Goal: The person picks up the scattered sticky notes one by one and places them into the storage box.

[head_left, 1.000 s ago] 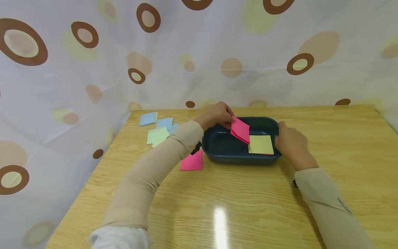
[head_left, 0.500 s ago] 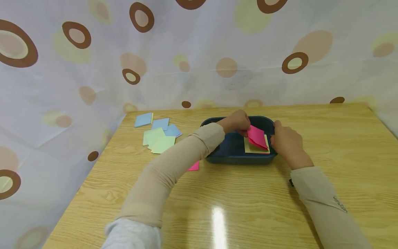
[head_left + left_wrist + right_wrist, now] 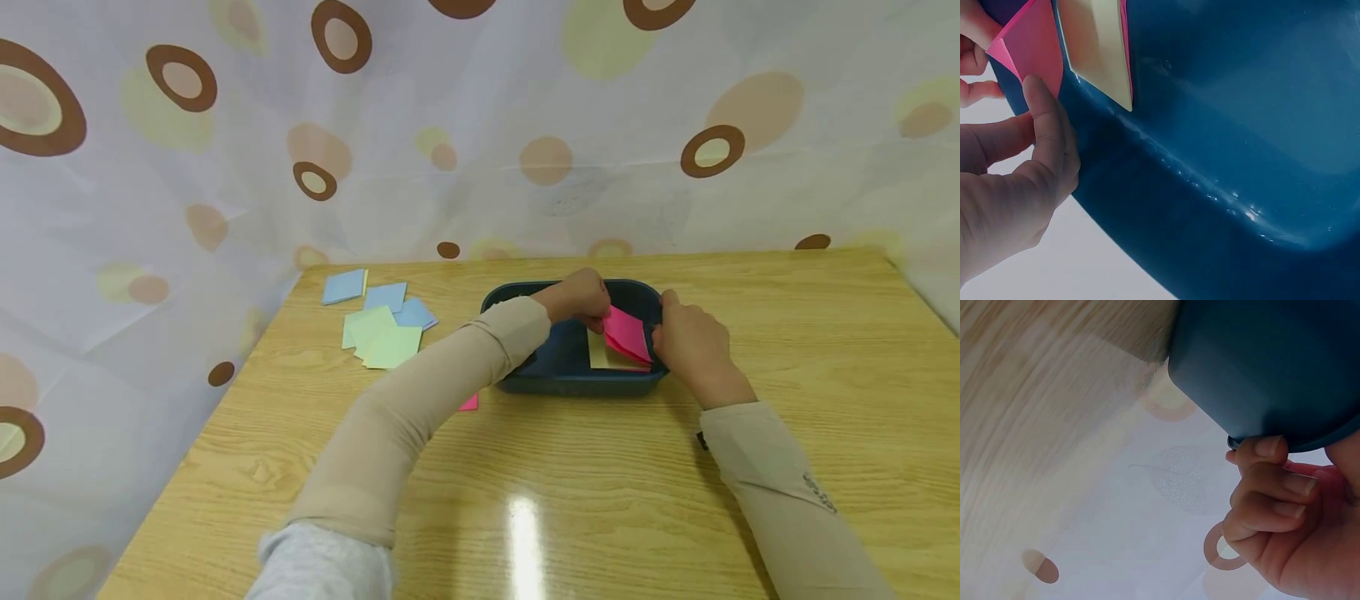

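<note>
My left hand [image 3: 588, 298] reaches into a dark blue tray [image 3: 577, 387] and pinches a folded pink sticky note [image 3: 627, 335] by its edge. That pink paper sits over a pale yellow sticky note [image 3: 602, 353] in the tray's right end. In the left wrist view, thumb and fingers of the left hand [image 3: 1019, 181] touch the pink paper near the tray rim, and a pink layer shows behind the yellow note [image 3: 1094, 50]. My right hand [image 3: 693, 343] grips the tray's right end. Its fingers curl at the rim in the right wrist view.
Blue sticky notes [image 3: 386, 297] and pale green sticky notes [image 3: 393, 347] lie on the wooden table [image 3: 600, 500], left of the tray. Another pink note [image 3: 469, 403] is mostly hidden behind my left forearm. A patterned curtain [image 3: 480, 200] hangs along the table's back and left.
My left hand has carried the folded pink paper rightward and lower, from the tray's middle to over the yellow note. The right hand keeps its grip on the tray. The view has shifted slightly.
</note>
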`<move>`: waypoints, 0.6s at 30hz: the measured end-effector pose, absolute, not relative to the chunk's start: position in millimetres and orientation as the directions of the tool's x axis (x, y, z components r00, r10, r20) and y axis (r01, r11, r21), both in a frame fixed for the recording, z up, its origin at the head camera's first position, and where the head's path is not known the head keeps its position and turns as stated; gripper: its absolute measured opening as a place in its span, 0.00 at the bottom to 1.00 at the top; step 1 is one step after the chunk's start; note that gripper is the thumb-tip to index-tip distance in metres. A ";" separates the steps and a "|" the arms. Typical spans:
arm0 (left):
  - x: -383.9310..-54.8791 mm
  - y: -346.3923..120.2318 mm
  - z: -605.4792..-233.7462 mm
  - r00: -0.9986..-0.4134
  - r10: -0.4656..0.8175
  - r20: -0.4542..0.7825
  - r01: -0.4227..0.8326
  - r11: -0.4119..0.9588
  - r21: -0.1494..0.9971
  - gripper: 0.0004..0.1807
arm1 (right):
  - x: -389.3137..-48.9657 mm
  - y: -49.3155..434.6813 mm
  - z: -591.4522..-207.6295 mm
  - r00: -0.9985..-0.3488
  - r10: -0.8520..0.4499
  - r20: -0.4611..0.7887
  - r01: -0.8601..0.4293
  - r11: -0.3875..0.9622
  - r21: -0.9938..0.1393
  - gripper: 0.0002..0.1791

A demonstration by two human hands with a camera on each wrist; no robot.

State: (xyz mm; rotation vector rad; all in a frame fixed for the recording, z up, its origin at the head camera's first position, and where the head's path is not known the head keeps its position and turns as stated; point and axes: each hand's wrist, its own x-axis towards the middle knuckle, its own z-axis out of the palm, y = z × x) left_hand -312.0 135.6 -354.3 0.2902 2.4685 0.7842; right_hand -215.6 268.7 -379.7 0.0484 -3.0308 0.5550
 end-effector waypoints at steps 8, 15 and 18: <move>-315.1 143.0 -360.5 -0.847 0.327 -0.419 0.142 0.899 0.415 0.05 | -218.7 270.3 -380.8 -0.999 -0.008 0.040 -0.021 0.934 -0.358 0.22; -313.3 143.6 -359.6 -0.835 0.311 -0.454 0.115 0.905 0.410 0.08 | -218.7 269.0 -380.6 -0.998 0.003 0.061 -0.019 0.935 -0.354 0.22; -313.4 143.5 -360.2 -0.834 0.313 -0.455 0.120 0.907 0.403 0.09 | -218.2 268.9 -381.1 -0.998 0.000 0.067 -0.024 0.935 -0.354 0.21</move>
